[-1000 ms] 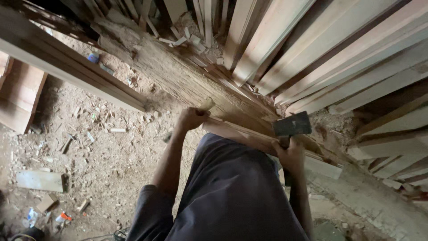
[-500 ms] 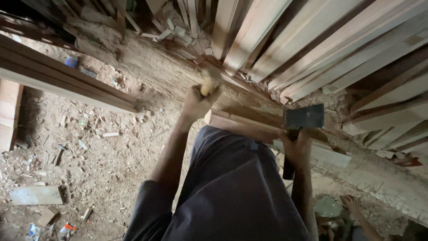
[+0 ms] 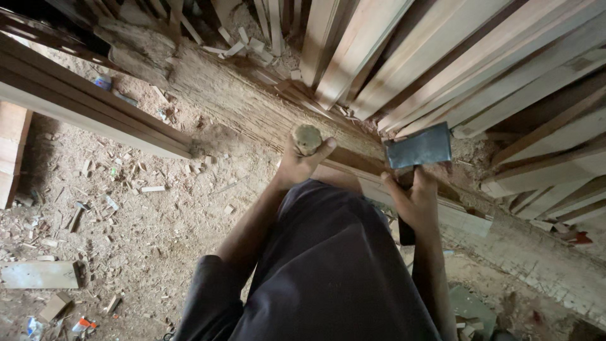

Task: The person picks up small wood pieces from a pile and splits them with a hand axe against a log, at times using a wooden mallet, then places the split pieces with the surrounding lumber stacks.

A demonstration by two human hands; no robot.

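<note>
Gripping a round wooden stick [image 3: 307, 138] end-up, the left hand [image 3: 297, 165] is clenched around it above a sawdust-covered log [image 3: 240, 104]. Right hand [image 3: 413, 202] grasps a hatchet [image 3: 420, 146] by its handle, blade raised just right of the stick. Planks [image 3: 442, 57] lean behind; wood chips [image 3: 113, 208] litter the ground.

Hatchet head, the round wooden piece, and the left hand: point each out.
hatchet head [image 3: 420, 146], head view, flat of the blade.
round wooden piece [image 3: 307, 137], head view, its end face.
left hand [image 3: 300, 165], head view, back of the hand.
</note>
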